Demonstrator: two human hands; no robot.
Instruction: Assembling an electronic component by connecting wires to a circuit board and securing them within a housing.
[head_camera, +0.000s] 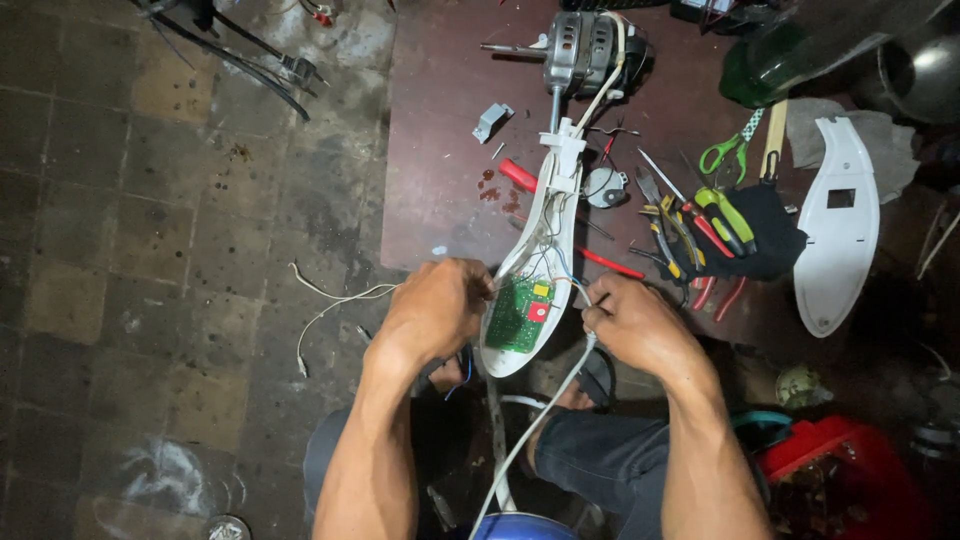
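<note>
White plastic housing (545, 240): long, narrow shell lying open side up, running from the table edge toward the person, its near end between the two hands. Green circuit board (518, 315) seated in that near end, with a yellow and a red part on it.

Left hand (440, 308): fingers curled closed against the left rim of the housing, just beside the circuit board; what the fingertips pinch is hidden by the hand itself.

Right hand (632, 322): closed, pinching a white cord (545, 415) at the right rim of the housing; the cord drops toward the person's lap and runs out of view at the bottom.

Motor (585, 50): grey, at the far end of the housing.

Loose cover (840, 225): white, well apart to the right.

Pliers and screwdrivers (700, 225): heaped on a dark cloth beside the housing; single tools hard to tell apart.

Table (440, 150): dark reddish top.

Thin wires inside the housing too small to trace.
</note>
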